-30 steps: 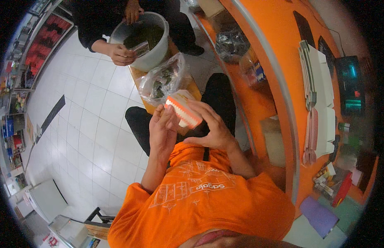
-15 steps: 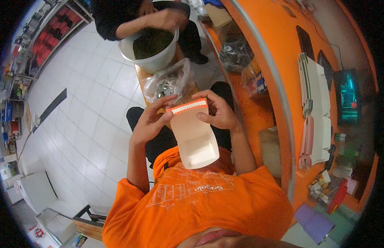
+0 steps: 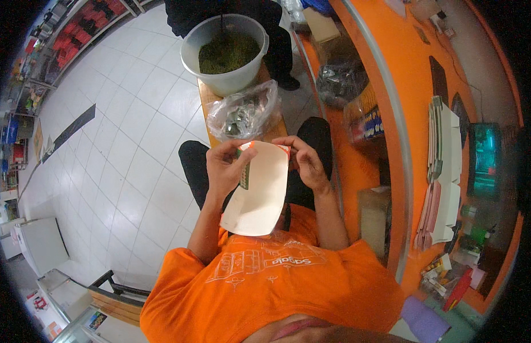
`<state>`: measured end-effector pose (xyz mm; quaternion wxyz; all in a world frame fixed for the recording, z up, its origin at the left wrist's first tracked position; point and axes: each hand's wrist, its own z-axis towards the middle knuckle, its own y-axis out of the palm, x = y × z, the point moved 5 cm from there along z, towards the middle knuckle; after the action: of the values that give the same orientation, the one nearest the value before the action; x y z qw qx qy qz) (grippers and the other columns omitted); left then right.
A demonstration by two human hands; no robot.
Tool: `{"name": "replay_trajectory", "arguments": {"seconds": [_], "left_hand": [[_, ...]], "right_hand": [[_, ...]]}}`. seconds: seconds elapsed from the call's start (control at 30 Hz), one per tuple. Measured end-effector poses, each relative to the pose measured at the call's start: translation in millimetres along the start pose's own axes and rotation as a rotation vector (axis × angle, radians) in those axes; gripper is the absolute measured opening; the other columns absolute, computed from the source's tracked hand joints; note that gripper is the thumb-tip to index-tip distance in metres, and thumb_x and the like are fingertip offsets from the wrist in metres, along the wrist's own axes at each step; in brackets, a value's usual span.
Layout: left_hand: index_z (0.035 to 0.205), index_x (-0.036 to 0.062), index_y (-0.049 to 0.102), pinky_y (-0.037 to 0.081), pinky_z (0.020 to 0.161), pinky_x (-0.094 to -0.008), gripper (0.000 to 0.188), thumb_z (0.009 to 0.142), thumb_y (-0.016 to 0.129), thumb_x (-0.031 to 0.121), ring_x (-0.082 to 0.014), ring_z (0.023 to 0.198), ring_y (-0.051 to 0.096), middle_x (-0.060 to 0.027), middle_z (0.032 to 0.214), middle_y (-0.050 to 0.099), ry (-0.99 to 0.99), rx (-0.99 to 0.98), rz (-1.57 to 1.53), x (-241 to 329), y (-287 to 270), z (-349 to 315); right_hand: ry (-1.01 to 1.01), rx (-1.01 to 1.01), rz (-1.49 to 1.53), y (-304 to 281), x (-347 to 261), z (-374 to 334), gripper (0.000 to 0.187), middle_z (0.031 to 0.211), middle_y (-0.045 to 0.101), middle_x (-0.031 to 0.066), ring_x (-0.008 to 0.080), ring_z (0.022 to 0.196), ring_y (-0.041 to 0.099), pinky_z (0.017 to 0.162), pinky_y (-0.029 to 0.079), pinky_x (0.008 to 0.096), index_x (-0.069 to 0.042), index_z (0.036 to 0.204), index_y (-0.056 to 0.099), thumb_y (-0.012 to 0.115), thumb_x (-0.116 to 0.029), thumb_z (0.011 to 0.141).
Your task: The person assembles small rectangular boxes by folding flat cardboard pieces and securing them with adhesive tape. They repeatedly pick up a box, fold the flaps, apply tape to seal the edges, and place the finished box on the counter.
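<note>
**Left hand (image 3: 226, 167) and right hand (image 3: 307, 164) at an unfolded pale carton (image 3: 262, 186)**

In the head view, I have the carton between the two hands, its bare off-white inside facing up. The left hand is closed on its upper left edge, thumb over the inside, beside a green strip. The right hand is half-curled at the upper right corner, fingertips touching it near an orange edge; whether it pinches the card there, I cannot tell. The lower end curves toward the wearer's orange shirt (image 3: 248, 291), nearer the body than either hand.

Just beyond the hands I see a clear plastic bag (image 3: 249, 111) on a wooden bench (image 3: 208, 96). Farther out stands a whitish tub (image 3: 234, 86) with dark green contents (image 3: 228, 52), close to a person in dark clothing (image 3: 280, 48). Well to the right of the right hand, stacked cartons (image 3: 446, 146) lie on an orange counter (image 3: 408, 74).
</note>
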<state>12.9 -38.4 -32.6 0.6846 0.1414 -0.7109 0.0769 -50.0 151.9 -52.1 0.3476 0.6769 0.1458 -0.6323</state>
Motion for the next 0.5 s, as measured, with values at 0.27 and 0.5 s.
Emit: {"name": "replay_trajectory", "arguments": {"seconds": [0.27,0.5], "left_hand": [[0.086,-0.0025,0.074,0.047,0.057,-0.0212,0.017,0.085,0.078,0.013,-0.0051,0.062,0.06,-0.0032,0.07,0.069,0.123,0.186,0.097,-4,1,2],[0.082,-0.0055,0.07,0.041,0.049,-0.0251,0.024,0.088,0.075,0.017,-0.0053,0.054,0.053,-0.0058,0.057,0.06,0.177,0.181,0.375,-3,6,-3]], "right_hand": [[0.025,0.085,-0.265,12,-10,10,0.03,0.09,0.07,0.0034,0.0071,0.082,0.061,0.072,0.05,0.0254,0.0,0.111,0.067,0.056,-0.027,0.102],[-0.151,0.32,-0.648,13,-9,9,0.02,0.067,0.062,0.0039,0.0036,0.062,0.055,0.055,0.045,0.0251,0.001,0.094,0.068,0.064,-0.019,0.096]]}}
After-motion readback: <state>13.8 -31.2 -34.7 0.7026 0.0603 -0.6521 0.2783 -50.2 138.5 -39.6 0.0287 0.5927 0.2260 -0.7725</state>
